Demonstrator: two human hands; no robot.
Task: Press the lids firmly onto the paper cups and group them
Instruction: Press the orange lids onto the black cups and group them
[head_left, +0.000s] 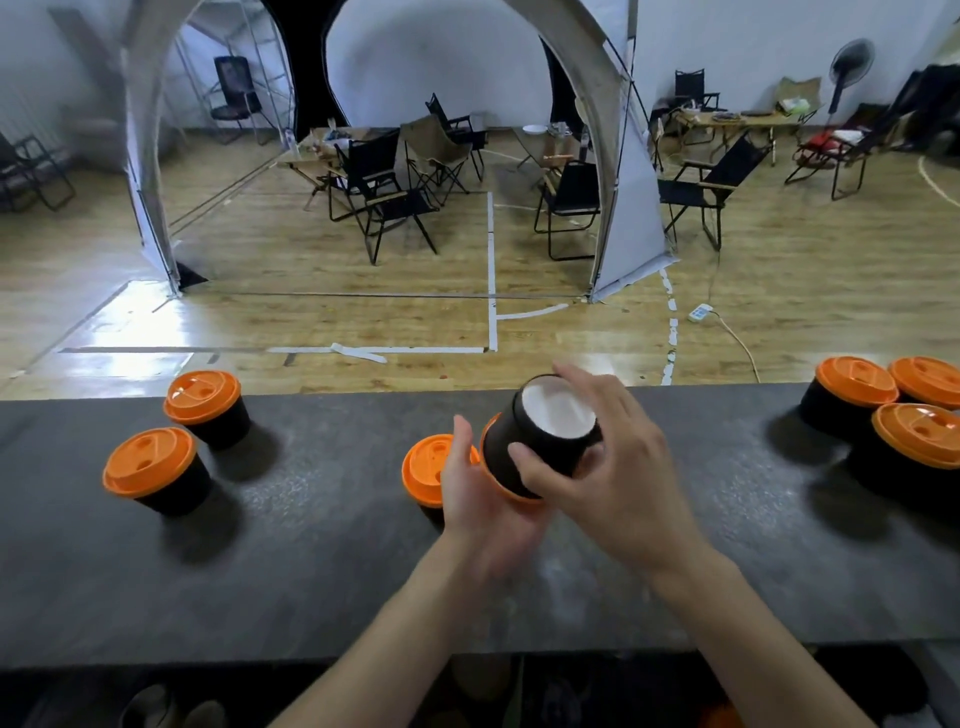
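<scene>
Now: black cup (519, 427) tilted, white base up; right grip (623, 467) curled round it; left grip (478, 504) against orange lid (519, 498), fingers hidden, state unclear.

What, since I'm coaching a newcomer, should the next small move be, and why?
Probably press the cup into the left hand to seat its orange lid: the right hand grips it tilted, white base up, with the lid facing the left palm.

Matt counter (311, 545) (mottled); glossy floor (311, 322).
</scene>
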